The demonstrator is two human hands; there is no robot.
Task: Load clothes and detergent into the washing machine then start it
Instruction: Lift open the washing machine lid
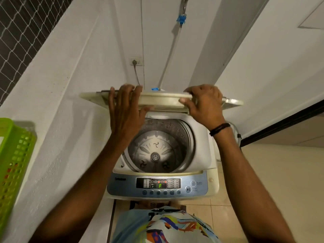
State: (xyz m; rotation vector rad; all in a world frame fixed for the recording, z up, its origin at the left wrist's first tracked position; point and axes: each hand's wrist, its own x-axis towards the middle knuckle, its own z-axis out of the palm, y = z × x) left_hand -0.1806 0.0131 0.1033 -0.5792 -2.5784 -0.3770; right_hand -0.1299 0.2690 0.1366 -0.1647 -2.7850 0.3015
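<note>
A white top-loading washing machine (208, 155) stands in front of me with its lid (161, 100) raised and folded back. My left hand (125, 109) grips the lid's left part, fingers over its top edge. My right hand (204, 104) grips the lid's right part, thumb on the front rim. The steel drum (157, 151) lies open below with nothing in it. The blue control panel (157, 185) is lit and shows a green letter on its display. No clothes or detergent are in sight.
A green plastic basket (14, 155) sits on the white ledge at the left. A wall socket with a plug (135, 61) and a grey hose (169, 55) run up the wall behind the machine. Beige floor tiles (280, 172) extend to the right.
</note>
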